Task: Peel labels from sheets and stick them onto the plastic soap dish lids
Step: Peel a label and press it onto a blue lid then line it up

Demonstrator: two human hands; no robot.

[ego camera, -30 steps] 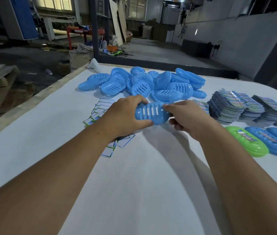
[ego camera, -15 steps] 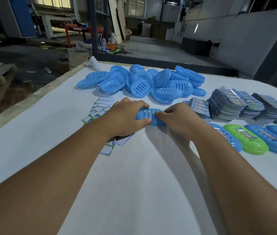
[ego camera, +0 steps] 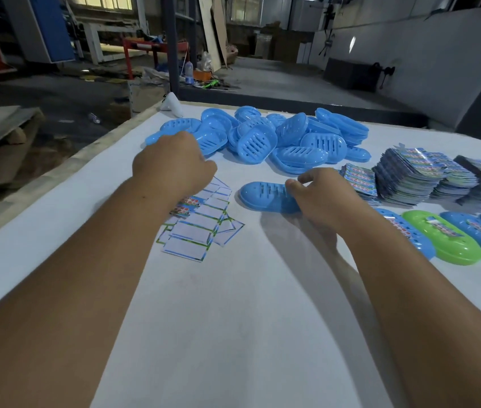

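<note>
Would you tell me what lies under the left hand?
Under the left hand lies a fanned pile of peeled white backing sheets and one printed label sheet. Its fingertips are hidden, so whether they pinch anything cannot be seen.

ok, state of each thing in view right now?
left hand: fingers curled, over the peeled sheets
right hand: holds blue lid
blue lid: on table, no label visible
peeled sheets: scattered, mostly blank
green lid: labelled
label stacks: unpeeled, piled
</note>
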